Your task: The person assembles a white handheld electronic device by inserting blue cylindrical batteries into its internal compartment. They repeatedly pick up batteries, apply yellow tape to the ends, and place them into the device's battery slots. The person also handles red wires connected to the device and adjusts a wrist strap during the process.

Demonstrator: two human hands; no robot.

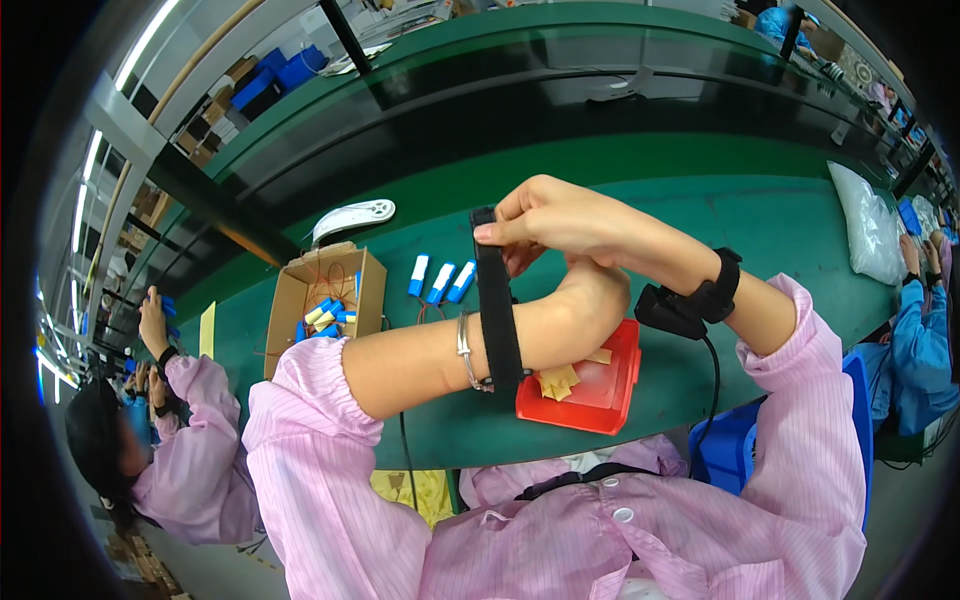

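A black strap (494,290) lies across my left wrist, its free end standing up beyond the arm. My right hand (565,220) is closed on that end, thumb and forefinger pinching it. My left hand (598,300) is bent inward at the wrist below the right one; its fingers are hidden. Beside the strap, a silver bracelet (463,350) circles the left forearm. On my right wrist sits a black banded device (690,297) with a cable hanging from it. Under the left hand stands a red tray (632,385) holding yellowish paper pieces (556,383).
A cardboard box (374,285) of blue-and-white wired cells stands left on the green table (760,230). Several similar cells (438,283) lie beside it. A white elongated device (352,216) is behind, a plastic bag (865,225) at right. Co-workers (200,450) sit either side.
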